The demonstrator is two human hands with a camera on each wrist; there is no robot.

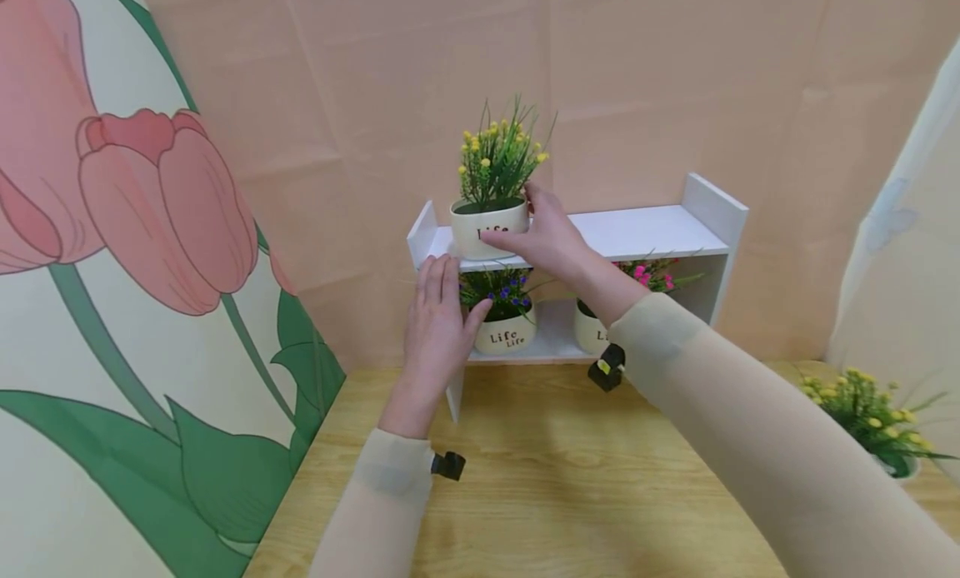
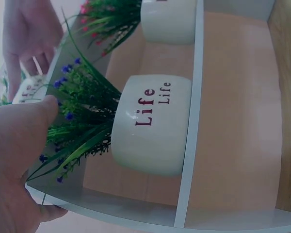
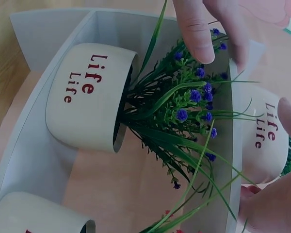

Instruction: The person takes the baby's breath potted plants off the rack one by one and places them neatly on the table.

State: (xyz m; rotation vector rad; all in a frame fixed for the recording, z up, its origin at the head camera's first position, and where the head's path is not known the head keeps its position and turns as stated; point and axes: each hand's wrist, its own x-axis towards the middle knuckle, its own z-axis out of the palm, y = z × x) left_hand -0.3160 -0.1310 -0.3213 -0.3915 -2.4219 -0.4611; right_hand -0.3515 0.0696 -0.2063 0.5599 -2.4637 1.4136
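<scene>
At far left, large pink tulips cover a panel (image 1: pixel 168 216). The left hand (image 1: pixel 438 324) rests on the upper left corner of the white shelf (image 1: pixel 633 231), fingers extended, thumb spread. Just right, on the upper board, stands the yellow-flowered pot (image 1: pixel 474 226), below it the purple-flowered pot (image 1: pixel 507 333). The right hand (image 1: pixel 553 235) grips the upper pot's right side between thumb and fingers. The pink-flowered pot (image 1: pixel 591 330) follows on the lower board, then another yellow-flowered plant (image 1: pixel 862 411) on the wooden surface (image 1: pixel 540 486)
</scene>
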